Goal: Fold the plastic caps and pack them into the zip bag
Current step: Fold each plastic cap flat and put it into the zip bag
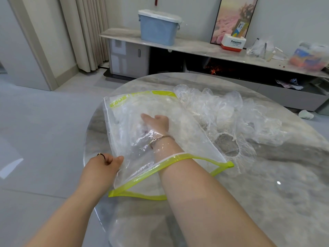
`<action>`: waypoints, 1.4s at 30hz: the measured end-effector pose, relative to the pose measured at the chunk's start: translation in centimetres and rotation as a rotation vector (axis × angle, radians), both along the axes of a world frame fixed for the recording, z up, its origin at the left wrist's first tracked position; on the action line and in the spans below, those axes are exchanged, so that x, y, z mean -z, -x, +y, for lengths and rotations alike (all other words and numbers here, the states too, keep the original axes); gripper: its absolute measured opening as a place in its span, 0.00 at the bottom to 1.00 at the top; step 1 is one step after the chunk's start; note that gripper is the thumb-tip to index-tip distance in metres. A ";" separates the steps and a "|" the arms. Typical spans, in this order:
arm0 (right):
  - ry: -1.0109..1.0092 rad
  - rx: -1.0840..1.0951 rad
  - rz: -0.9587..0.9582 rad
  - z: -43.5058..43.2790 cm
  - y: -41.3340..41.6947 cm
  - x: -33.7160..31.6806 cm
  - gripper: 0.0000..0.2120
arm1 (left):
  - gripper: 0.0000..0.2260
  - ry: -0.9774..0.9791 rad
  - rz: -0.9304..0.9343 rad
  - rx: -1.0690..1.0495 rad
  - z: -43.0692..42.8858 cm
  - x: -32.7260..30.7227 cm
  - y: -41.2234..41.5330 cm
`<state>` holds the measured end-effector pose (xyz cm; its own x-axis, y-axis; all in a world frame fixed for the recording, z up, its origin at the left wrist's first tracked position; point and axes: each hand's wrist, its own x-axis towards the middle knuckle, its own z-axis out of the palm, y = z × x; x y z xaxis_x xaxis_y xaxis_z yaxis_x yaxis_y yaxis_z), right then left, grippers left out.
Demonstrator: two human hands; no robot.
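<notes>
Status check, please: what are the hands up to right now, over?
Left hand grips clear green-zippered plastic bag by its edge. Right hand deep inside it, fingers hidden. Loose clear plastic caps piled alongside, unpacked.

Head cam, fwd-down, near table

Probably a home lounge: curtains, media console.

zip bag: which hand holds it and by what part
Left hand pinches the zip bag at its left edge, near the open mouth. Right hand is inside; its hold cannot be told.
</notes>
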<state>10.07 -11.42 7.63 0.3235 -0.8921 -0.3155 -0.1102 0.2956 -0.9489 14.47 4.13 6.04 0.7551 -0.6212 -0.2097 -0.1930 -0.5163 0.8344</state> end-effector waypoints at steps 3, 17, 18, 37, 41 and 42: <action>0.056 0.032 -0.019 0.0 0.4 -0.1 0.20 | 0.15 0.038 0.020 -0.049 -0.3 0.1 -0.1; 0.993 -0.390 0.489 8.0 14.1 2.5 0.23 | 0.25 0.262 -0.512 0.235 -0.1 -2.4 4.6; 1.028 -0.367 0.478 8.2 16.1 2.7 0.19 | 0.29 0.277 -0.591 0.334 -0.3 -2.2 5.8; 0.924 -0.237 1.130 0.1 28.4 3.3 0.17 | 0.21 0.060 -1.311 0.679 -1.7 2.6 5.8; 1.042 -0.349 1.277 -1.4 28.1 2.5 0.11 | 0.22 0.214 -1.146 0.804 -1.5 1.4 8.6; 1.103 -0.357 1.305 -1.2 27.9 2.5 0.07 | 0.22 0.233 -1.135 0.834 -1.6 1.3 9.6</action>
<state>-17.85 -12.67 5.16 0.5852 -0.7974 0.1475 -0.8107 -0.5792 0.0853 4.83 2.53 4.72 -0.1553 -0.8950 0.4181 -0.9763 0.2036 0.0730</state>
